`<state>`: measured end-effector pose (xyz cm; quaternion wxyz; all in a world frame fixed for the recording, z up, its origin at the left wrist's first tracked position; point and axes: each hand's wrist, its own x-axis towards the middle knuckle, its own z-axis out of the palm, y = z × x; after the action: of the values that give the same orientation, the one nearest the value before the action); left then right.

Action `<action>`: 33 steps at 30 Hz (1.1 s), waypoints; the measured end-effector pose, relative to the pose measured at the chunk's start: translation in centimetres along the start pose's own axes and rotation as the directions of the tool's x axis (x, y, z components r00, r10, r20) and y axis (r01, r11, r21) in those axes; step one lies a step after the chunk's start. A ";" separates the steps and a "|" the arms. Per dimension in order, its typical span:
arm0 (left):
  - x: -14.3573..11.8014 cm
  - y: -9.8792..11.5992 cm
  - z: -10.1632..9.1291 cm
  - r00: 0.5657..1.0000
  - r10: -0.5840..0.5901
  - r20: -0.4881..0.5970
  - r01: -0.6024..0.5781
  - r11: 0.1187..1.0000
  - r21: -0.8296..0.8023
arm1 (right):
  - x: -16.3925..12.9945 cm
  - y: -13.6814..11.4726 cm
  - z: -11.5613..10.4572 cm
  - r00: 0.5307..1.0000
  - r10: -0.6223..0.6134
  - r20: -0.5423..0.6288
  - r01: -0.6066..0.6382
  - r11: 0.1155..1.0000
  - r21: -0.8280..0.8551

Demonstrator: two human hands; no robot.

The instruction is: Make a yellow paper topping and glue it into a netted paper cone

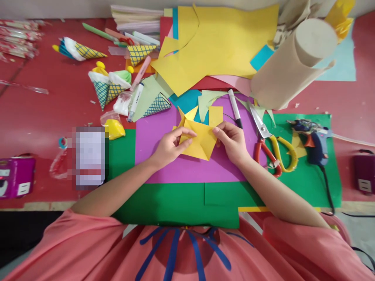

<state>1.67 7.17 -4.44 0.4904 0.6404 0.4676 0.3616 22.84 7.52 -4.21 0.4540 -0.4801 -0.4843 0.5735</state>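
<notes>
Both hands point(170, 146) point(233, 142) pinch folded yellow paper point(200, 142); its underside hidden.

No lettering can be read anywhere; the marker's point(136, 100) print seems too small.

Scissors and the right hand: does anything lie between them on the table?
No object: in the head view only bare purple sheet separates the right hand, which pinches the folded yellow paper, from the scissors.

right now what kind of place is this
Probably a craft table: the hands fold a yellow paper piece, with scissors, a glue gun and coloured paper sheets about.
</notes>
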 end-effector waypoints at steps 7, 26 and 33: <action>-0.2 -0.3 0.1 0.991 0.029 -0.133 -0.036 0.998 -0.053 | -0.6 0.2 0.2 0.991 -0.133 0.001 0.133 0.989 -0.071; -1.4 0.4 -0.8 0.995 -0.086 0.040 0.094 0.943 -0.318 | -1.3 -0.5 -0.2 0.952 -0.229 0.204 0.279 0.922 -0.270; -1.8 0.6 -1.2 0.983 -0.010 0.184 0.031 0.993 -0.115 | -1.5 -0.3 0.5 0.969 -0.224 0.100 0.244 0.927 -0.285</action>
<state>0.17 5.73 -3.56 0.5719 0.6361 0.4050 0.3230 22.59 6.02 -3.75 0.4263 -0.4619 -0.6329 0.4520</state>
